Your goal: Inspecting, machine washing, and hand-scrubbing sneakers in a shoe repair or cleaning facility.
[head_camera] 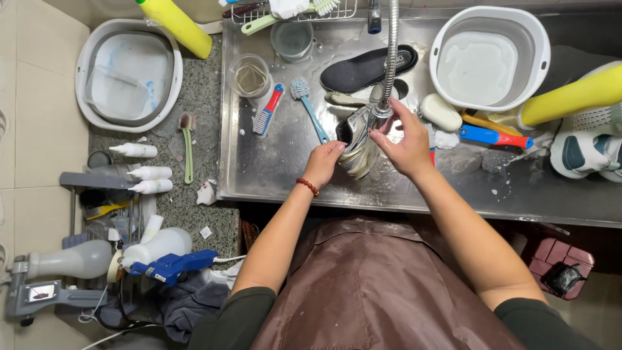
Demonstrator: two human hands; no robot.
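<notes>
Over a steel sink (272, 168), my left hand (322, 162) and my right hand (405, 144) both grip a wet grey-and-white shoe (357, 144). The shoe hangs right under the end of a flexible metal tap hose (389, 58). My left hand holds its left side; my right hand wraps the right side near the nozzle. A red bead bracelet (308, 186) circles my left wrist. A black insole (366, 67) lies behind the shoe.
In the sink lie a blue brush (309, 107), a red-and-blue brush (268, 109), two clear cups (249, 74), a soap bar (440, 111) and a white basin (489, 55). A second basin (128, 74), white bottles (150, 174) and a green brush (188, 146) sit on the left counter. White-and-teal shoes (586, 152) rest at right.
</notes>
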